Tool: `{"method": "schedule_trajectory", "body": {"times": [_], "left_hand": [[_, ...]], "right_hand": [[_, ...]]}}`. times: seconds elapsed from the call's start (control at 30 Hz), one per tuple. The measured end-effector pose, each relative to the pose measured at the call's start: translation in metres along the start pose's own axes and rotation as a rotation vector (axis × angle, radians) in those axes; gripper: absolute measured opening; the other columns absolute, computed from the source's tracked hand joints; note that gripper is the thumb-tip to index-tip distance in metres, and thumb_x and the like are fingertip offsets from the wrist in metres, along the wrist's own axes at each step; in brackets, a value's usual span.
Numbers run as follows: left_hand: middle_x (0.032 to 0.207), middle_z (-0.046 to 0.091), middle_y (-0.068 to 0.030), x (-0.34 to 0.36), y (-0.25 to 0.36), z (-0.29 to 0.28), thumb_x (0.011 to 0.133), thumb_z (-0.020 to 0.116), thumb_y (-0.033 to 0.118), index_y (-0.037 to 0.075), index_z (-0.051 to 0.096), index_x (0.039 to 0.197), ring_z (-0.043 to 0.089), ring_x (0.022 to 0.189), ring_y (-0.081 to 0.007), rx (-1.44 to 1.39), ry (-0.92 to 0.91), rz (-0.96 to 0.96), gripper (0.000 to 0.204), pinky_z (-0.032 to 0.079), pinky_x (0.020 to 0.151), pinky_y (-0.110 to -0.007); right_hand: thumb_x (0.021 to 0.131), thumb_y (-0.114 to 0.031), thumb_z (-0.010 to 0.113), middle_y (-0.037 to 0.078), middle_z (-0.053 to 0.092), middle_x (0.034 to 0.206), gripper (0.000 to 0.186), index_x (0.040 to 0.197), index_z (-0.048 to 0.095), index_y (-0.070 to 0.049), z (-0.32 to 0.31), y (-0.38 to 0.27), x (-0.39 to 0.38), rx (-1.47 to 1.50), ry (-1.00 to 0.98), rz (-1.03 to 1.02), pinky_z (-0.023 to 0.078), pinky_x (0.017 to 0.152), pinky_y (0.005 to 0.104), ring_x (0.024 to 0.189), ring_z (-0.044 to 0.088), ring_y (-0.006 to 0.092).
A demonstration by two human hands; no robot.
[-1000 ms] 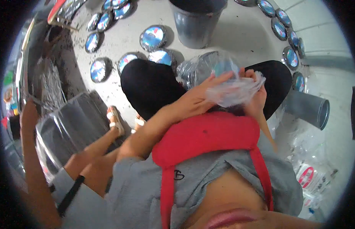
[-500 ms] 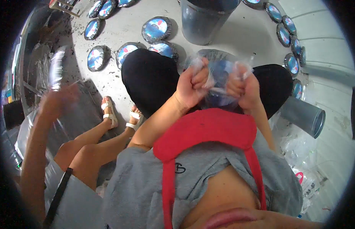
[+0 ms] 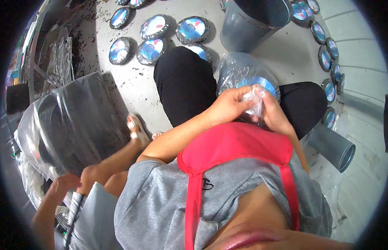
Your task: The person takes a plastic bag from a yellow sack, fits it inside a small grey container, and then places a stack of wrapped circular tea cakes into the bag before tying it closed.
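Note:
Between my knees sits a clear plastic bag (image 3: 237,68) around a round item with a blue label (image 3: 264,85). My left hand (image 3: 232,103) is closed on the bunched plastic at the bag's near end. Opposite it, my right hand (image 3: 274,113) grips the same gathered plastic, its fingers partly hidden behind the crumpled film. Both hands meet just in front of my red apron (image 3: 239,143). The lower part of the wrapped item is covered by my hands.
A grey bucket (image 3: 248,31) stands just beyond the bag. Several wrapped discs (image 3: 152,51) lie on the floor, more along the right wall. A grey cylinder (image 3: 333,148) lies at right. A co-worker's hand (image 3: 66,183) is beside a plastic-covered box (image 3: 73,121) at left.
My hands have come together, bunching the plastic that was spread between them, and the blue label now shows. The co-worker's arm has dropped toward their lap. My view has shifted.

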State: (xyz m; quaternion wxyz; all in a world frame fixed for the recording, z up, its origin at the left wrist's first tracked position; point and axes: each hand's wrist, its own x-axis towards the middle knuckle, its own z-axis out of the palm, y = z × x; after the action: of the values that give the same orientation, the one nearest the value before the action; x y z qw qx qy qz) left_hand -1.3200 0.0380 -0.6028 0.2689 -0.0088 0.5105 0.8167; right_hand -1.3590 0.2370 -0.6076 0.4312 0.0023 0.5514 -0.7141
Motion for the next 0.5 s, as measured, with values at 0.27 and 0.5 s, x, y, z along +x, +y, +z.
{"method": "schedule_trajectory", "body": {"times": [0.27, 0.5], "left_hand": [[0.087, 0.066, -0.0057, -0.004, 0.004, 0.015, 0.095, 0.044, 0.006, 0.006, 0.06, 0.129, 0.061, 0.077, -0.0138, -0.338, 0.4, 0.222, 0.038, 0.05, 0.069, -0.027], [0.105, 0.063, -0.0023, 0.014, 0.017, 0.003, 0.084, 0.045, 0.01, 0.003, 0.059, 0.129, 0.061, 0.094, -0.0128, -0.161, -0.173, 0.238, 0.047, 0.048, 0.083, -0.025]], "right_hand": [[0.108, -0.023, 0.051, 0.001, 0.058, 0.086, 0.021, 0.113, 0.057, -0.004, 0.008, 0.035, 0.0, -0.365, 0.174, -0.307, 0.046, 0.067, 0.0256, 0.076, 0.054, 0.0092], [0.093, -0.014, 0.059, 0.005, 0.065, 0.117, 0.04, 0.132, 0.06, -0.005, -0.01, 0.041, 0.004, -0.595, -0.075, -0.255, 0.048, 0.093, 0.0345, 0.108, 0.059, 0.0174]]}}
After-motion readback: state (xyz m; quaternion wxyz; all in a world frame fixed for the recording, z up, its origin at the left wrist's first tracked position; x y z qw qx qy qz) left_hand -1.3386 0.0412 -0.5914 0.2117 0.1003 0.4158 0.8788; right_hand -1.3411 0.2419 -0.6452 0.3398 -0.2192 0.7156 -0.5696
